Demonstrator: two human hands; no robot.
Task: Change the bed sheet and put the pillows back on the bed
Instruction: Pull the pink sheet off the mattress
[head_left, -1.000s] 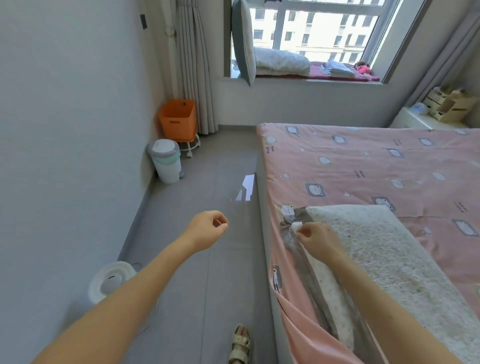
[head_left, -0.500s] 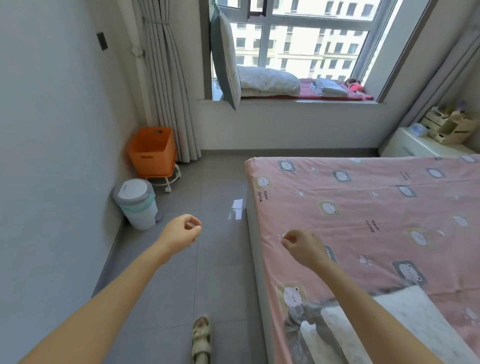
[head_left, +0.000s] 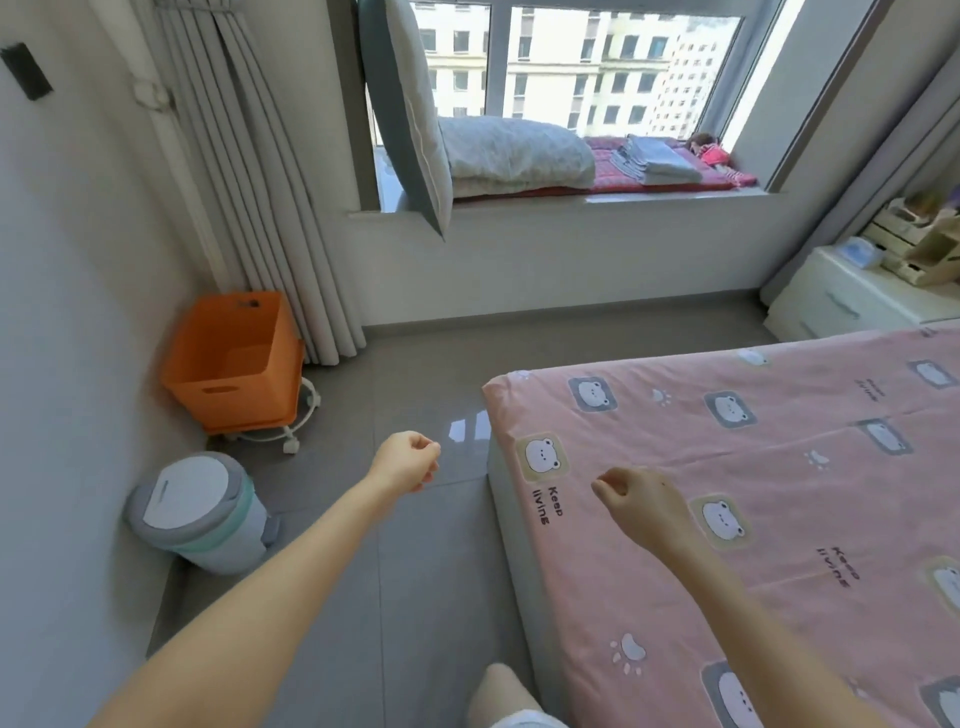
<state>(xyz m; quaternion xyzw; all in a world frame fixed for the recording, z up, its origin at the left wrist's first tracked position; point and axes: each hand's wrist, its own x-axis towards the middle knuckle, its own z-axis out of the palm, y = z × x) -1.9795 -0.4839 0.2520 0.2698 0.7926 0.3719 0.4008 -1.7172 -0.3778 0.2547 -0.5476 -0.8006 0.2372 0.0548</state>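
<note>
A pink bed sheet (head_left: 779, 467) printed with bears lies stretched over the bed, its near-left corner toward the window. My right hand (head_left: 641, 504) hovers over the sheet's left edge, fingers loosely curled, holding nothing. Out over the floor left of the bed, my left hand (head_left: 408, 462) is also loosely curled and empty. On the window sill a grey-and-white pillow (head_left: 410, 104) stands upright, and a white pillow (head_left: 514, 156) lies flat beside it. Folded grey linen (head_left: 654, 163) sits on the sill's red mat.
An orange wheeled basket (head_left: 234, 358) and a small lidded bin (head_left: 200, 512) stand along the left wall. Grey curtains (head_left: 249, 171) hang in the corner. A white nightstand (head_left: 852, 296) with a wooden organizer sits at the right. Grey tiled floor runs between wall and bed.
My right hand let go of the textured pillow on the bed, which has dropped out of view. My view rose and moved toward the window; both hands stay loosely curled and empty.
</note>
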